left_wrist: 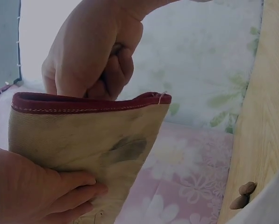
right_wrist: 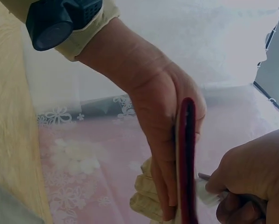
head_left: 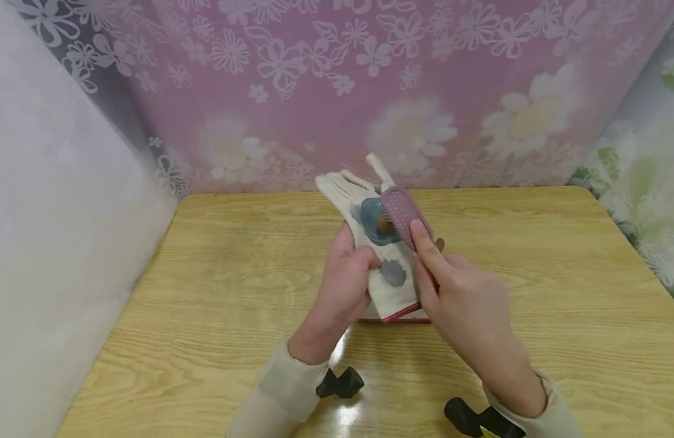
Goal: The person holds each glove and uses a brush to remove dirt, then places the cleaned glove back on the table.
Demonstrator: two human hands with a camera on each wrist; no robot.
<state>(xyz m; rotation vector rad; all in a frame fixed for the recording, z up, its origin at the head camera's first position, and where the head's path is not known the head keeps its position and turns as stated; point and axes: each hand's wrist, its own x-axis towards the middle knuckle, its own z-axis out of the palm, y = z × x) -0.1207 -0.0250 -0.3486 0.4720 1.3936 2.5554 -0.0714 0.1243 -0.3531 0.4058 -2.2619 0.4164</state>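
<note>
A cream cloth work glove (head_left: 394,299) with a dark red cuff edge and grey-blue smudges is held up, its fingers pointing away. My left hand (head_left: 345,271) grips it by its side, thumb on the near face and fingers behind. My right hand (head_left: 465,292) holds a brush (head_left: 404,213) with a purple, white-dotted back, index finger extended along that back. The brush's bristled side faces a large blue patch (head_left: 372,225) on the glove. In the right wrist view, pale bristles (right_wrist: 207,193) show beside the glove; whether they touch it is hard to tell.
Below the glove, a pale flat thing with a red edge (head_left: 370,317) lies on the wooden table (head_left: 249,274). Small brown lumps (left_wrist: 242,196) sit on the table beyond. A floral pink curtain (head_left: 315,121) hangs at the back. Both wrists carry black cameras.
</note>
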